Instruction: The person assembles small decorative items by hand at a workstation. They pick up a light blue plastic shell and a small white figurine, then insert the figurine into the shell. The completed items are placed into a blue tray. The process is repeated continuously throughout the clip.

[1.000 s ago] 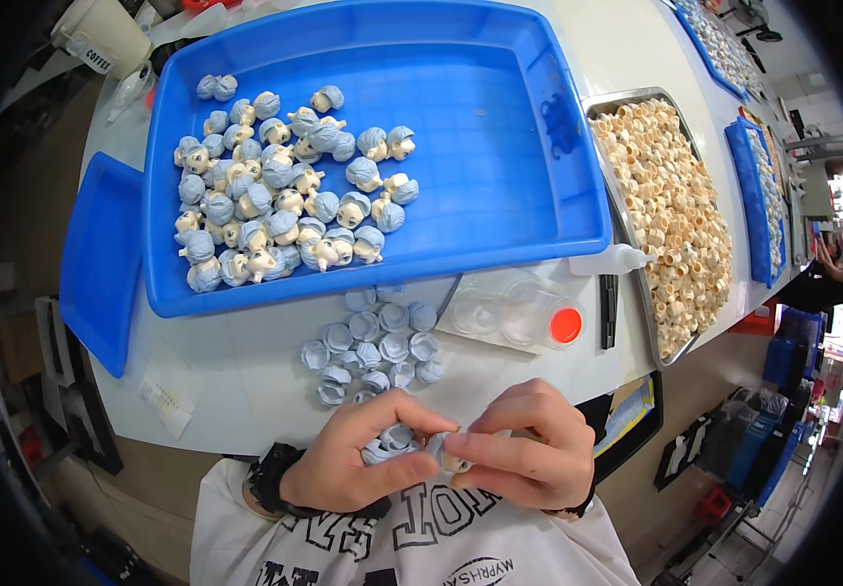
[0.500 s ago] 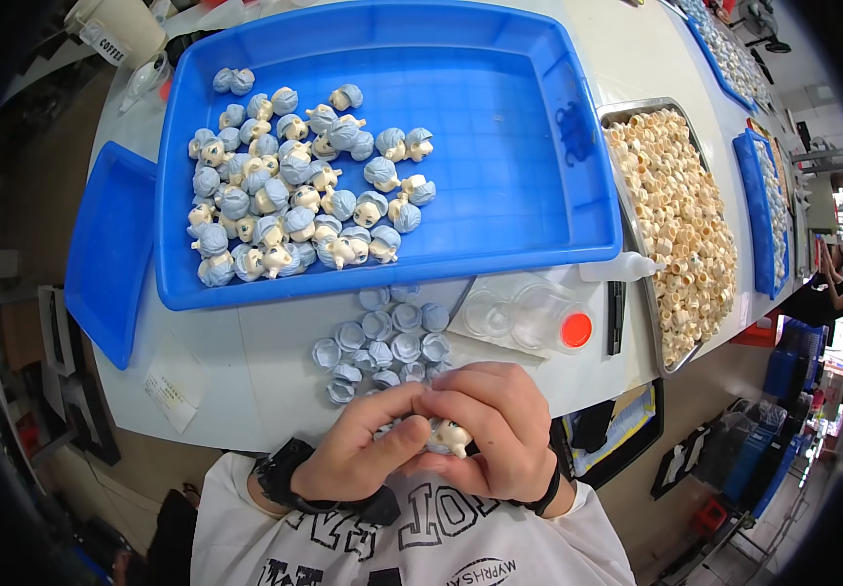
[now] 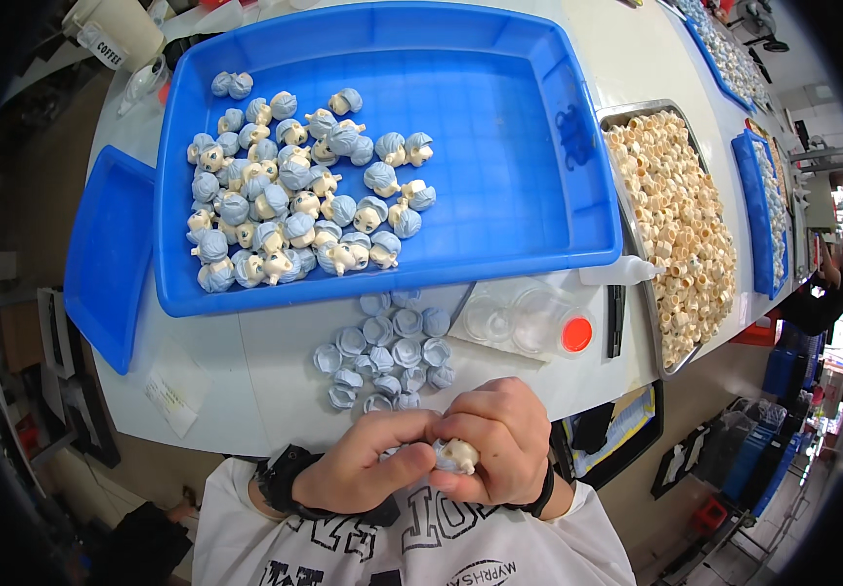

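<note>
Close in front of my shirt, both hands are closed around one small doll head (image 3: 458, 455) with pale blue hair and a cream part showing. My left hand (image 3: 361, 471) presses it from the left with the thumb lying along it. My right hand (image 3: 501, 435) wraps its fingers over the top and right side, hiding much of the piece. Just beyond my knuckles, several loose light-blue hair shells (image 3: 406, 352) lie on the white table. Farther off, many similar blue-haired doll heads (image 3: 294, 174) fill the left part of a large blue tray (image 3: 499, 137).
At right stands a metal tray (image 3: 638, 223) heaped with cream hollow pieces (image 3: 677, 244). Nearer are a white squeeze bottle (image 3: 618, 271), clear round containers (image 3: 514, 317), a red disc (image 3: 575, 334) and a thin black tool (image 3: 616, 322). A smaller blue tray (image 3: 109, 259) leans at left.
Both hands have drawn slightly toward my body, uncovering more hair shells. The doll head has turned between the fingers, so its painted face no longer shows clearly.
</note>
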Demonstrator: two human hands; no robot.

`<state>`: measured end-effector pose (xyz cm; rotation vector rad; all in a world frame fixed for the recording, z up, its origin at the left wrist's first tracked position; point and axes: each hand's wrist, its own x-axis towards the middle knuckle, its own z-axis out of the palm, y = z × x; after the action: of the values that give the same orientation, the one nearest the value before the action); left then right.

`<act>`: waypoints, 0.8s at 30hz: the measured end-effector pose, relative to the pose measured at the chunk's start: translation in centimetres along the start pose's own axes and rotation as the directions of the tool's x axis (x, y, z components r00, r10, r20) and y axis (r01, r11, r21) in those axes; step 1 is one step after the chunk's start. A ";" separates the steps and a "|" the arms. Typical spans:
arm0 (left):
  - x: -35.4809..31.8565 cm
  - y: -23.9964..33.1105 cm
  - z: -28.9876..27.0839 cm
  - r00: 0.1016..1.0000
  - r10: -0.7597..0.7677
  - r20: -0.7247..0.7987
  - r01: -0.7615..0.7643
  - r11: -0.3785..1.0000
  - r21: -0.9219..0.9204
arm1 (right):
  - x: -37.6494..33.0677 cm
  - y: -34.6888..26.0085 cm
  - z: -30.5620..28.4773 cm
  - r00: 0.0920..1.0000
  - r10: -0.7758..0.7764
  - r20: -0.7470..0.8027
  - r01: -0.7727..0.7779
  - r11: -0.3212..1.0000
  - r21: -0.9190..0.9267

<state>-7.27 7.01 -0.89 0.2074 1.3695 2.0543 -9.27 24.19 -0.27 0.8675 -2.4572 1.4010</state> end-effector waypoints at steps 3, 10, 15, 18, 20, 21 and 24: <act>-0.2 -0.2 0.1 0.999 -0.012 -0.047 0.011 1.000 -0.023 | 0.0 0.5 0.5 0.999 -0.018 -0.031 0.018 1.000 -0.011; -0.7 1.3 0.1 0.995 -0.032 -0.092 0.027 0.998 -0.059 | -1.5 1.1 1.1 0.999 -0.037 0.019 0.031 0.965 0.259; -0.4 1.3 -1.3 0.902 0.129 -0.413 -0.269 0.914 -0.303 | -2.7 1.3 -1.9 0.999 -0.025 -0.025 0.030 0.976 0.215; 0.9 2.2 -1.9 0.808 0.140 -0.572 -0.384 0.862 -0.331 | -3.3 2.0 -4.6 0.975 0.009 -0.220 0.000 0.999 0.041; 0.5 2.1 -1.9 0.823 0.167 -0.543 -0.364 0.888 -0.279 | -3.0 2.6 -7.3 0.916 0.050 -0.397 -0.123 0.979 -0.162; 0.2 1.9 -1.9 0.830 0.178 -0.528 -0.354 0.900 -0.253 | -2.3 3.4 -9.1 0.877 0.057 -0.477 -0.206 0.942 -0.266; -0.6 1.4 -1.6 0.895 0.181 -0.408 -0.319 0.898 -0.302 | -0.2 6.2 -14.6 0.756 0.274 -0.594 -0.527 0.794 -0.304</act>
<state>-8.13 5.13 -0.26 -0.1848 1.1839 2.6303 -14.42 38.81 3.03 -0.1785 -2.4254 0.9005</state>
